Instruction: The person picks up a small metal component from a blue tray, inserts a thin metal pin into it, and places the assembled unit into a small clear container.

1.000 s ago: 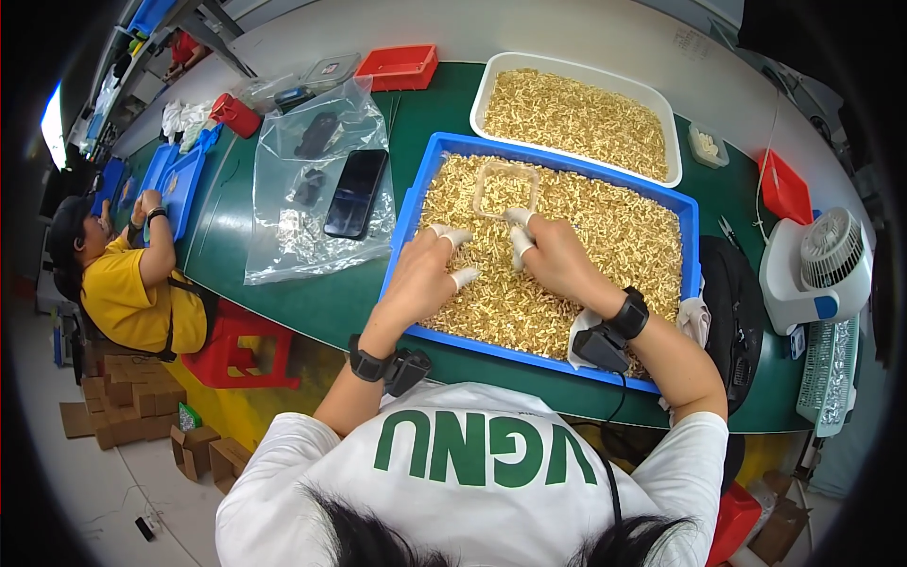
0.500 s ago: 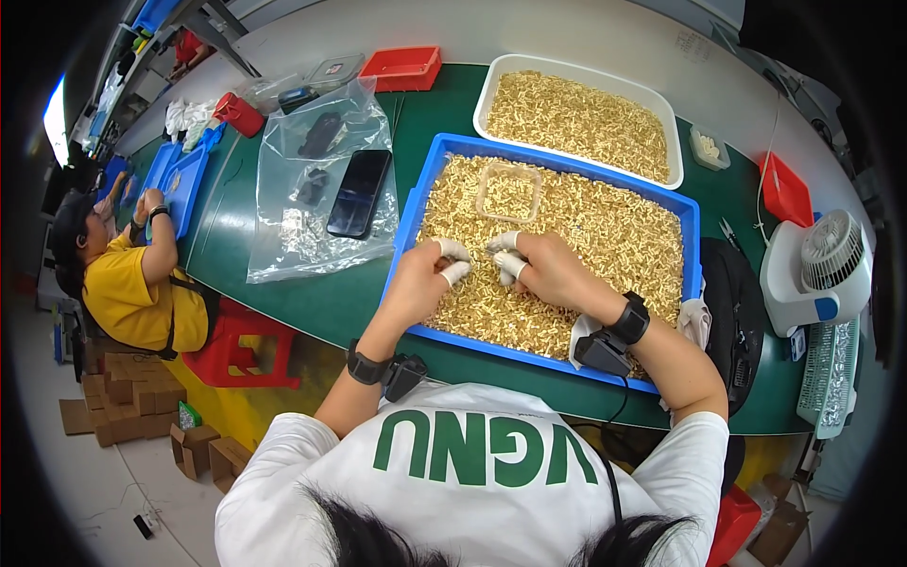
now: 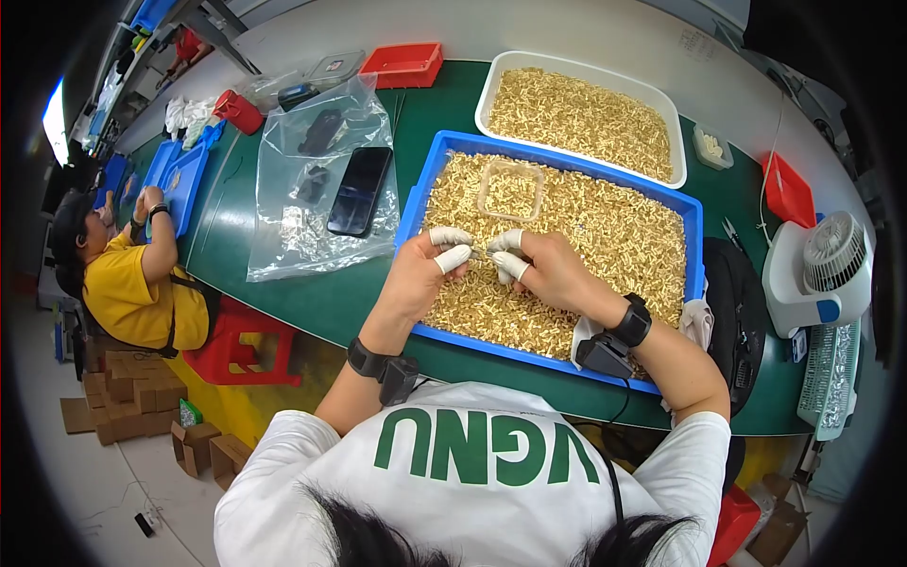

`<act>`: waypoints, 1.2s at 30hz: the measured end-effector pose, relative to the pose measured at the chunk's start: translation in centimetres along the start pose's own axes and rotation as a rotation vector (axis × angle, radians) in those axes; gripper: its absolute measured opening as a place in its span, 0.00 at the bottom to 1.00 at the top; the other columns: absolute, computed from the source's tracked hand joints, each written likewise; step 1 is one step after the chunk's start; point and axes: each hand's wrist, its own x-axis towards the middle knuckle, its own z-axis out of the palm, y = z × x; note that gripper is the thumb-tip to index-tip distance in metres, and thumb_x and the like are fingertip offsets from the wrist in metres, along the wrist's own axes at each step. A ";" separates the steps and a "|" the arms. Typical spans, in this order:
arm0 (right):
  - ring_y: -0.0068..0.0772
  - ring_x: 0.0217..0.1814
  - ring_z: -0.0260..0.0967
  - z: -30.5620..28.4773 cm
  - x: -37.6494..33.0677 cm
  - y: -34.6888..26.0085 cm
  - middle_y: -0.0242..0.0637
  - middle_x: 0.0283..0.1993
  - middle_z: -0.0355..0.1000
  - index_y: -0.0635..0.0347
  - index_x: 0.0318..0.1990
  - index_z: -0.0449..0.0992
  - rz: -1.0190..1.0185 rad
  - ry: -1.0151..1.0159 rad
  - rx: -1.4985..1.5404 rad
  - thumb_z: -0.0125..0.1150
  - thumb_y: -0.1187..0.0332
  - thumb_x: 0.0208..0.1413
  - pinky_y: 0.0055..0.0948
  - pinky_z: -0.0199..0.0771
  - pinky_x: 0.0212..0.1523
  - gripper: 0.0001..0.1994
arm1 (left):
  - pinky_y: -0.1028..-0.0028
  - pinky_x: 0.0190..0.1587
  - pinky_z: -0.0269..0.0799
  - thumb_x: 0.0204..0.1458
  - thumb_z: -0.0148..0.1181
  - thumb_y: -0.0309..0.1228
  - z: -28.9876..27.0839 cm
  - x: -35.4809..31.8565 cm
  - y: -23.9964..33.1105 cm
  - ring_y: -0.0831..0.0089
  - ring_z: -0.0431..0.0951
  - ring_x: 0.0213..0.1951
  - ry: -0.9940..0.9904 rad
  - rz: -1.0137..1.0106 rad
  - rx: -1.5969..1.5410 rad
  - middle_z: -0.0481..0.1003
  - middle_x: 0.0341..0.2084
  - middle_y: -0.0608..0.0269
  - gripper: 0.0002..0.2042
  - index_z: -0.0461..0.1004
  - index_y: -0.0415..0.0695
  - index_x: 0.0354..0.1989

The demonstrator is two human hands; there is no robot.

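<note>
Over the left half of a blue tray [image 3: 694, 255] heaped with small brass-coloured metal pieces [image 3: 614, 246], my two hands meet almost fingertip to fingertip. My left hand [image 3: 420, 272] is closed in a pinch, white finger covers on thumb and forefinger. My right hand [image 3: 548, 269], also in white finger covers, pinches from the other side. A tiny greyish sliver shows between the fingertips, too small to name. Just beyond the hands, a small clear square box [image 3: 511, 191] rests on the heap with some brass pieces in it.
A white tray [image 3: 676, 156] of similar pieces stands behind the blue one. Left lie a clear plastic bag [image 3: 283, 241] and a black phone [image 3: 361, 192]. A white fan [image 3: 820, 274] and a black bag [image 3: 735, 326] are on the right. A co-worker in yellow [image 3: 142, 298] sits far left.
My left hand has moved slightly right and up, so its fingertips now meet those of my right hand. The right hand has hardly moved.
</note>
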 end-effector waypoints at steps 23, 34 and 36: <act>0.20 0.19 0.67 -1.1 0.6 0.3 0.35 0.22 0.72 0.64 0.56 0.67 0.256 0.114 0.057 0.46 0.70 0.61 0.22 0.68 0.21 0.17 | 0.70 0.34 0.67 0.44 0.64 0.27 -0.6 -1.1 1.2 0.64 0.71 0.29 -0.150 0.388 1.686 0.71 0.24 0.59 0.11 0.75 0.40 0.37; 0.28 0.21 0.72 0.0 -0.1 -0.7 0.36 0.24 0.74 0.60 0.45 0.73 0.013 -0.031 0.017 0.50 0.70 0.59 0.27 0.71 0.25 0.10 | 0.82 0.34 0.67 0.51 0.59 0.21 0.3 -0.6 0.9 0.84 0.71 0.31 0.136 0.039 0.518 0.74 0.29 0.69 0.06 0.74 0.39 0.38; 0.30 0.21 0.73 0.0 -0.2 -0.8 0.37 0.24 0.75 0.59 0.44 0.74 -0.005 -0.014 0.023 0.51 0.70 0.58 0.29 0.72 0.26 0.09 | 0.82 0.34 0.67 0.50 0.59 0.22 0.3 -0.6 0.9 0.84 0.71 0.31 0.113 0.061 0.435 0.74 0.30 0.69 0.07 0.74 0.39 0.39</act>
